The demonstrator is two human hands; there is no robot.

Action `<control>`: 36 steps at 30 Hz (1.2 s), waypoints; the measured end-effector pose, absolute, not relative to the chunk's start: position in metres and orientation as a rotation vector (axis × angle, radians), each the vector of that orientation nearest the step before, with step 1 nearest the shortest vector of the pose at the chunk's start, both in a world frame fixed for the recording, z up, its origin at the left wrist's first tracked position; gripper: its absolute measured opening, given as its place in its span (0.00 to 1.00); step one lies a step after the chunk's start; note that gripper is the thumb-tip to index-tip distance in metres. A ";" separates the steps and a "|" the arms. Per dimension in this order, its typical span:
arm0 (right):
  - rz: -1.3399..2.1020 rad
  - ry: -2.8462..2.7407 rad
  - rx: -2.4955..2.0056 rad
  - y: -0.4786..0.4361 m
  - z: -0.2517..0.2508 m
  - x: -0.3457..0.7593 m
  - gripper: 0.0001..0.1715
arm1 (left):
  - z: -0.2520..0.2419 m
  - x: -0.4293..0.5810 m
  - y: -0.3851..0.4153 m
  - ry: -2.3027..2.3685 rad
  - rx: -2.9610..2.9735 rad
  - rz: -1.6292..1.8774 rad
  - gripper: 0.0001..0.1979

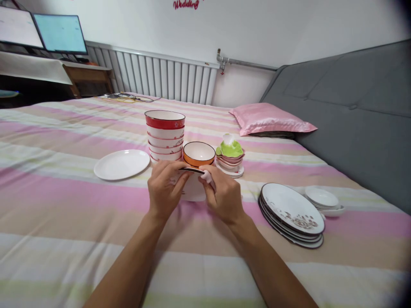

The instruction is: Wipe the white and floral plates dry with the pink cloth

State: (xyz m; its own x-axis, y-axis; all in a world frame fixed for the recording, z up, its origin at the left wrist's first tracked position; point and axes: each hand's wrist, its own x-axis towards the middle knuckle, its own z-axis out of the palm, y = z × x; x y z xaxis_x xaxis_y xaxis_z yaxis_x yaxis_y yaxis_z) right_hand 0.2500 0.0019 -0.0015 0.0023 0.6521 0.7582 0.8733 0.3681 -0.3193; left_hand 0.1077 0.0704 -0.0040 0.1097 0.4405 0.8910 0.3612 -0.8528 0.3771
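Between my hands a white plate (193,188) with a dark rim is held up, tilted on edge. My left hand (167,186) pinches its rim at the left. My right hand (223,190) grips the rim at the right, with a small pale pink-white item (207,176) at the fingers, too small to identify. Just behind the hands stand an orange bowl (199,154) with a white inside and a tall stack of red and white bowls (165,137). The lower part of the plate is partly hidden by my fingers.
A white oval plate (122,164) lies left. Green and pink leaf-shaped dishes (230,152) are stacked behind right. Dark-rimmed plates (292,209) and small white dishes (321,197) sit at right. A pink pillow (271,119) lies near the grey headboard (346,90). Cables (128,98) lie at the back.
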 end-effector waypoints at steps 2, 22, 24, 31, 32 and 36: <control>-0.376 -1.718 -1.360 0.000 0.003 0.255 0.14 | -0.009 0.118 0.066 0.890 2.002 1.858 0.05; 0.133 -1.585 -1.484 0.016 -0.009 0.277 0.09 | -0.024 0.113 0.089 1.076 1.662 1.365 0.11; 0.163 -1.561 -1.476 0.018 -0.011 0.278 0.10 | -0.024 0.111 0.091 1.099 1.647 1.363 0.12; 0.224 -1.528 -1.471 0.022 -0.019 0.276 0.09 | -0.026 0.098 0.101 1.288 1.709 1.318 0.14; 0.225 -1.527 -1.471 0.023 -0.020 0.276 0.09 | -0.026 0.096 0.102 1.307 1.728 1.314 0.13; 0.238 -1.535 -1.474 0.023 -0.022 0.276 0.09 | -0.027 0.091 0.105 1.370 1.749 1.296 0.14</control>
State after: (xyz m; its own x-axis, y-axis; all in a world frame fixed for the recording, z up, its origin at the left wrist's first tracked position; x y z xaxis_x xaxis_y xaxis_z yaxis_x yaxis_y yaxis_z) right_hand 0.2760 0.0235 -0.0222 0.1893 0.8534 0.4856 0.6665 0.2515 -0.7018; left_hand 0.0913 0.1051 -0.0271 0.0098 0.9388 0.3443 0.3956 -0.3198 0.8609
